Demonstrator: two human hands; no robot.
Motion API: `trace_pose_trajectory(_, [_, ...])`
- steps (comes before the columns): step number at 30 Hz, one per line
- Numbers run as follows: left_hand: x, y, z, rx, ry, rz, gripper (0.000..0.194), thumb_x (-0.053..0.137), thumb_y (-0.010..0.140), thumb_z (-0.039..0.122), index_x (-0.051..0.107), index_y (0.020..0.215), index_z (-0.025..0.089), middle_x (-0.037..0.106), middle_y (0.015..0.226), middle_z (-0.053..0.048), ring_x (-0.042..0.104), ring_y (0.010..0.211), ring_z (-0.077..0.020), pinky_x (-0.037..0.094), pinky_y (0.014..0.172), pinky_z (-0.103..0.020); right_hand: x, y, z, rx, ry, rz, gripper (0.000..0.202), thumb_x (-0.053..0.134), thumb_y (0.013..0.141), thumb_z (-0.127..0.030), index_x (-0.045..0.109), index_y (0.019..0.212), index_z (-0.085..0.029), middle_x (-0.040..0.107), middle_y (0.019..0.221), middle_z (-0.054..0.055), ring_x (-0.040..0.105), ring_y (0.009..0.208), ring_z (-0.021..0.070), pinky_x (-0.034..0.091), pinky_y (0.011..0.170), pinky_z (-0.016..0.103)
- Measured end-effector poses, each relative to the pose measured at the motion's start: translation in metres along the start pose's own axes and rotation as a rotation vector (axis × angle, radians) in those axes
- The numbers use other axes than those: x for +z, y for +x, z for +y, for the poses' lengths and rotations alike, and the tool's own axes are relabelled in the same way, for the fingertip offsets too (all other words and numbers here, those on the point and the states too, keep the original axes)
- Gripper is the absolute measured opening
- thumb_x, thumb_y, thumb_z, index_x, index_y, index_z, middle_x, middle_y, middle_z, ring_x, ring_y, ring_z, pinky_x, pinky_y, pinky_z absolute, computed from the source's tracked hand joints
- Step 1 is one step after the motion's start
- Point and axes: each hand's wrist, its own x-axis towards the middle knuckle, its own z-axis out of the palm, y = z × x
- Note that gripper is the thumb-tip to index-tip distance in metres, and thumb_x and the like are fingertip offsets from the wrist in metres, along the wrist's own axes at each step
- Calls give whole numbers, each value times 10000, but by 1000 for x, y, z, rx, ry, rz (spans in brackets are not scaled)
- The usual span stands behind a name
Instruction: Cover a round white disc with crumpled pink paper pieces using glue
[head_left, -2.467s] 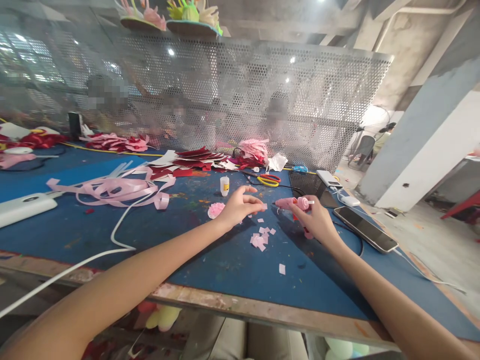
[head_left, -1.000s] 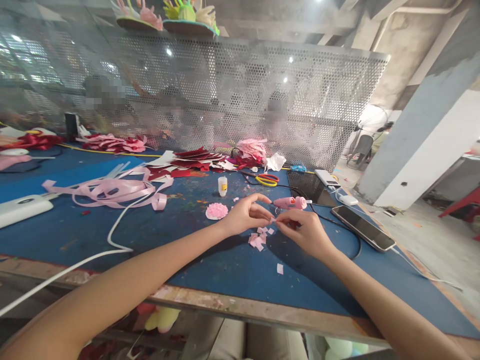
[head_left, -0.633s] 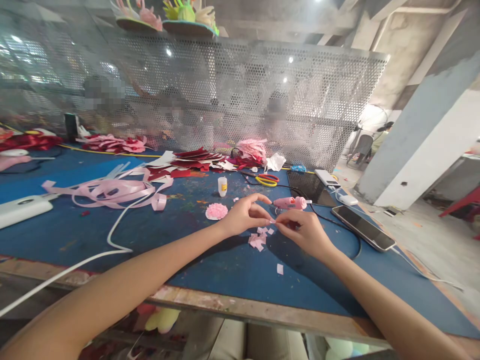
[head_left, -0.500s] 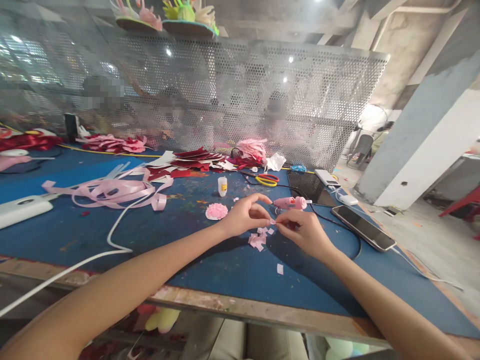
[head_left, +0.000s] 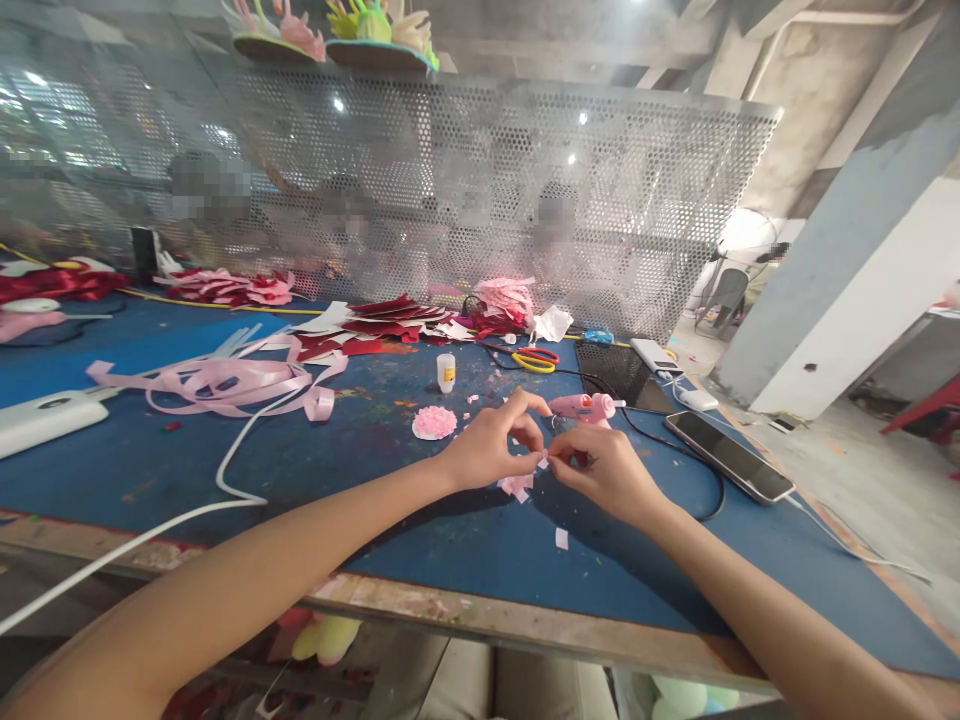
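My left hand (head_left: 499, 440) and my right hand (head_left: 604, 468) meet fingertip to fingertip, both pinching one small pink ribbon piece (head_left: 544, 459). Most of that piece is covered by my fingers. Just below the left fingers lies a small heap of cut pink ribbon squares (head_left: 517, 487), partly hidden by the hand. A single pale square (head_left: 561, 539) rests apart, nearer the table edge. To the left of my left hand sits a round disc covered in pink ruffles (head_left: 434, 422). Behind my right hand lies a pink glue gun (head_left: 583, 407).
A small bottle (head_left: 446, 373) stands behind the disc, with scissors (head_left: 535, 359) farther right. Loose pink ribbon (head_left: 225, 385) and a white cable (head_left: 232, 460) spread over the left side. A phone (head_left: 727, 456) lies at right. A perforated metal screen (head_left: 480, 190) borders the back.
Both hands have come slightly lower and closer together around the ribbon piece. My left hand now covers more of the heap of squares.
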Motion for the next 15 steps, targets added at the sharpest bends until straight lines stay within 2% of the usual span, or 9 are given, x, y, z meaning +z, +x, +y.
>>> trace_pose_trajectory(8, [2,-2,-2,57,239,2,403,601,703,127,448,1056,248,689,797,42,638,783,-142,436,747,-221,8,-1,3,-118,-155,97,119,553,727,-125,636,685,-199,627,585,-18,523,533,105,391,552,220])
trace_pose_trajectory(15, [5,-1,-3,51,241,36,368,589,704,132,450,1023,251,687,779,53,644,775,-146,435,757,-232,11,-1,-1,-246,-320,163,187,510,774,-111,614,641,-192,594,556,4,521,543,124,372,549,231])
